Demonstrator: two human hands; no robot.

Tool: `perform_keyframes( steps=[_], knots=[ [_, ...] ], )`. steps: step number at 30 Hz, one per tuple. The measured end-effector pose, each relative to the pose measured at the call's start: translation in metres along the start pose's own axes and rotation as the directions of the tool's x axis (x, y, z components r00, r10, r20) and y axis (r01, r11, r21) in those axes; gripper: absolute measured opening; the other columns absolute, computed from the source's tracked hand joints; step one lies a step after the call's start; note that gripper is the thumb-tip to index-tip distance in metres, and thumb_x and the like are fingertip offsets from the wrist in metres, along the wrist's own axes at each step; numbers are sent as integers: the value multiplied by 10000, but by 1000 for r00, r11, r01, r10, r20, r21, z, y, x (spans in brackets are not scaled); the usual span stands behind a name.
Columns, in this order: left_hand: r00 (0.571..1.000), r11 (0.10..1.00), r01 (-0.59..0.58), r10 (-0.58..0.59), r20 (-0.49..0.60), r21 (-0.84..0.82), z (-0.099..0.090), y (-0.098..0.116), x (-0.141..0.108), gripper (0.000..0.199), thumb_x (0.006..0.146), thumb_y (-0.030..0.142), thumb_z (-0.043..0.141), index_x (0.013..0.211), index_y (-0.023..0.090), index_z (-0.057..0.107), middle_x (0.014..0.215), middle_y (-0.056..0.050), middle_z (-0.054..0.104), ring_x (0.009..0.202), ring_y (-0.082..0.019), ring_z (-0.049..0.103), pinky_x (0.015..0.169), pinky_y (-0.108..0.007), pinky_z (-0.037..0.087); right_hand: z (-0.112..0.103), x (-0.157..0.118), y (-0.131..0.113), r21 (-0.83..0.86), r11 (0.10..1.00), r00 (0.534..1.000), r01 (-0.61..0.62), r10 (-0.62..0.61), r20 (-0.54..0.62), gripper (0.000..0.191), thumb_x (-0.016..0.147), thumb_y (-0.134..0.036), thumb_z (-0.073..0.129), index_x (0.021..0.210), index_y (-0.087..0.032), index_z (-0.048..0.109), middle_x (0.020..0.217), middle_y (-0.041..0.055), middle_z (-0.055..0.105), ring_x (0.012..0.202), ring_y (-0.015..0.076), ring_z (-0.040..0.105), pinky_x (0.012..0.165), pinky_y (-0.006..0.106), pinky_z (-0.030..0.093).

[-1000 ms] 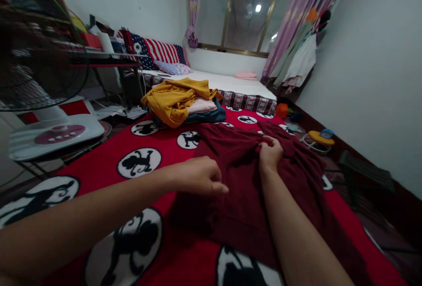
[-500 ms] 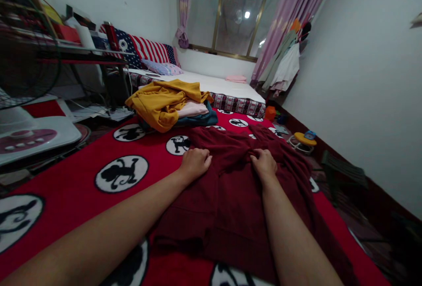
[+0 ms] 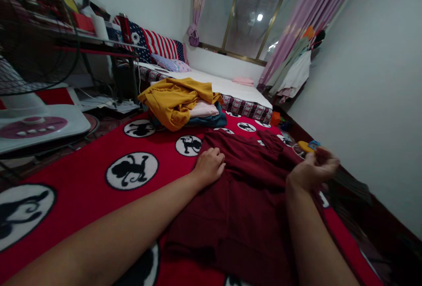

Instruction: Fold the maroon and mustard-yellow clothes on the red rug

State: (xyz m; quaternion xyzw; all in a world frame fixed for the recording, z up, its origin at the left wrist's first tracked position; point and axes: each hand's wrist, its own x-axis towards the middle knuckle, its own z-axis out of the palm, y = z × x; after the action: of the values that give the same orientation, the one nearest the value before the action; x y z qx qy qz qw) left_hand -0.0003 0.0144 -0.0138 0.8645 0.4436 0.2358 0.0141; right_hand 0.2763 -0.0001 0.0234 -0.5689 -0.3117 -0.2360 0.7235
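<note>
Your left hand [image 3: 210,166] rested on the maroon garment [image 3: 252,215], apparently steadying it (grip unclear); whether your raised right hand [image 3: 312,171] grasped fabric, I couldn't tell.

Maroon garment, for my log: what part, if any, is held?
Cannot tell: left hand lies on the maroon garment near its left edge; right hand unclear.

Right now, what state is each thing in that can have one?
Maroon garment: spread on the red blanket, wrinkled
Left hand: on the maroon garment, fingers bent
Right hand: raised, fingers curled; grip unclear
Yellow garment: crumpled atop the clothes pile
Left curtain: gathered, tied
White garment: hanging
Red bottle: upright
Fan: standing; running or not, cannot tell
</note>
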Motion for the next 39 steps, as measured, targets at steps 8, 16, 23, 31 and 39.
perform_keyframes(
  steps=[8,16,23,31,39],
  knots=[
    [999,999,-42,42,6,25,3,-1,0,146,903,277,509,931,179,612,1020,-93,596,959,-240,551,818,-367,484,93,-77,-51,58,998,491,-2,-49,870,176,774,-281,601,887,-168,676,900,68,721,862,208,660,842,346,499],
    [999,999,-43,42,-30,0,7,-5,0,122,886,274,533,915,189,615,991,-66,596,925,-226,544,795,-355,473,144,-104,-72,-33,936,129,351,-13,992,335,695,-531,704,710,-203,635,712,29,658,732,199,614,639,278,403],
    [993,994,-91,87,-76,-53,7,-3,1,150,902,290,536,883,180,636,986,-60,614,945,-220,535,808,-354,437,119,-85,-39,-84,953,292,-290,172,941,234,548,-333,680,629,-209,499,555,-58,501,546,121,464,544,248,353],
    [977,979,-96,59,-203,-178,1,2,-1,180,925,311,531,908,197,669,991,-41,642,948,-198,544,855,-354,413,131,-75,-50,-12,928,156,-373,75,985,374,609,-303,656,960,-177,671,837,35,712,735,159,631,690,281,480],
    [912,884,354,-399,-98,-305,-15,-16,12,194,877,320,548,876,229,719,1051,-55,667,978,-219,609,840,-339,455,155,-82,-40,-220,969,154,115,201,967,98,644,-243,679,578,-171,665,542,34,637,651,206,639,636,284,466]
  ],
)
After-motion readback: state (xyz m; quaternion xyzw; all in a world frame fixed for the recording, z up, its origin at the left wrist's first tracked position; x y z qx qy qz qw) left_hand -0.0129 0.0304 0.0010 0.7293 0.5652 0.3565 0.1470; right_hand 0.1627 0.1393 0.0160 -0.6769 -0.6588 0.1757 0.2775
